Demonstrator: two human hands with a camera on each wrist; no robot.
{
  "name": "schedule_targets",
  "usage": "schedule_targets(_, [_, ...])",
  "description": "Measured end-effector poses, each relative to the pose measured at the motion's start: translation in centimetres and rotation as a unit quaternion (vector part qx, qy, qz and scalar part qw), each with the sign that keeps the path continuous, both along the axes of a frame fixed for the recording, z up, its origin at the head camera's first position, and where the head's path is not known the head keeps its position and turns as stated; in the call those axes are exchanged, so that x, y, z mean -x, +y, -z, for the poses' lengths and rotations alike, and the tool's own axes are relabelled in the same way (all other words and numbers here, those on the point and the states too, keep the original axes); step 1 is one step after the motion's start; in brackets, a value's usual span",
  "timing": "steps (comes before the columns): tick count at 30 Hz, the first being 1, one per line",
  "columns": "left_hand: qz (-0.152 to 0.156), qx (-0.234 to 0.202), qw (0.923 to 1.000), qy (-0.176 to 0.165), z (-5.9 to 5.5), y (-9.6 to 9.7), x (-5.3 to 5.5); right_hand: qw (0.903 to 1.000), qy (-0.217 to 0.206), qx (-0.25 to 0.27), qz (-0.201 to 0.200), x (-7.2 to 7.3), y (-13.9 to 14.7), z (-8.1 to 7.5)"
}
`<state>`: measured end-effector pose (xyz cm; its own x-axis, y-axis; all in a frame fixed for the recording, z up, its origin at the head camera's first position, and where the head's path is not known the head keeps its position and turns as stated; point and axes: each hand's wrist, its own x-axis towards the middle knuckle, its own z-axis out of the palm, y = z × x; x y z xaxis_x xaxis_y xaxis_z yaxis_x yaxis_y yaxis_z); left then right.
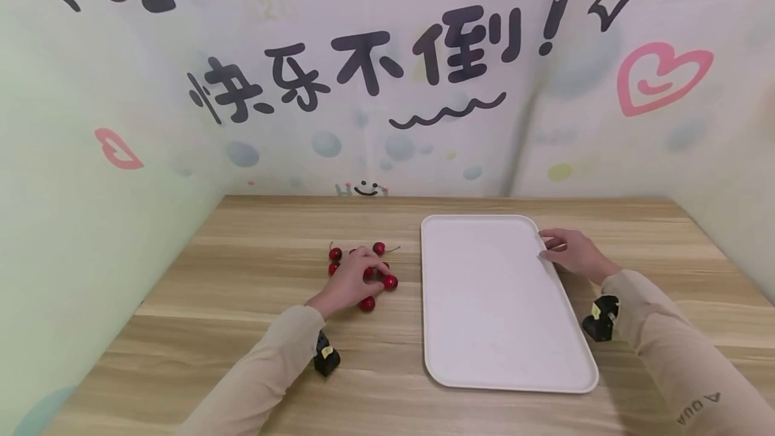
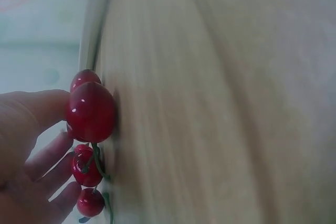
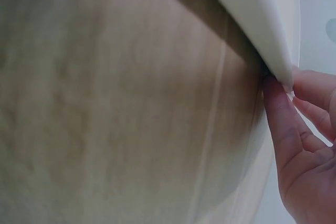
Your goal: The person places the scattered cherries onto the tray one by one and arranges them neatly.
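Several glossy red cherries, some with green stems, lie on the wooden table left of centre. My left hand (image 1: 351, 280) reaches over them, thumb and index finger pinching a cherry (image 1: 390, 282) at the group's right edge. Fingers and palm hide part of the group. In the left wrist view, a nearer cherry (image 2: 90, 113) covers most of that contact. To the right lies a white rectangular tray (image 1: 502, 301) with a raised rim and rounded corners. My right hand (image 1: 572, 252) holds its far right edge; in the right wrist view, the thumb (image 3: 281, 114) is under the rim, fingers above.
The wooden table (image 1: 242, 348) runs back to a printed wall covering (image 1: 363, 147) with dark lettering and hearts. Black wrist devices sit on both cuffs, the left device (image 1: 327, 355) beside the cherries and the right device (image 1: 601, 318) next to the tray's edge.
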<state>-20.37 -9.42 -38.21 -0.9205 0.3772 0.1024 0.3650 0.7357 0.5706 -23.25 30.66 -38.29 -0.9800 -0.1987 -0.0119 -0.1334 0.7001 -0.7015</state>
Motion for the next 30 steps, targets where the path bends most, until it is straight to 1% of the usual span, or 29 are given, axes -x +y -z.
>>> schedule_targets(8, [-0.005, -0.01, 0.9999, -0.009, 0.23, -0.05, 0.16, 0.9998, -0.014, 0.013, 0.003, 0.03, -0.06, -0.01])
schedule_targets(14, [-0.004, -0.007, 0.9998, -0.017, 0.26, 0.07, 0.27, 0.9997, -0.017, 0.017, 0.004, 0.02, 0.06, 0.04])
schedule_targets(18, [0.003, -0.006, 0.9998, -0.021, 0.35, 0.0, 0.34, 0.9997, -0.017, 0.018, 0.001, 0.03, 0.02, 0.02])
schedule_targets(21, [0.016, -0.003, 0.9997, -0.018, 0.4, -0.11, 0.43, 0.9997, -0.018, 0.015, 0.001, 0.08, 0.06, 0.03])
schedule_targets(25, [0.027, 0.003, 0.9993, -0.024, 0.48, -0.23, 0.55, 0.9997, -0.02, 0.014, 0.001, 0.17, 0.17, 0.09])
schedule_targets(30, [0.029, -0.004, 0.9991, -0.032, 0.63, -0.37, 0.75, 0.9997, -0.018, 0.017, -0.001, 0.22, 0.3, 0.21])
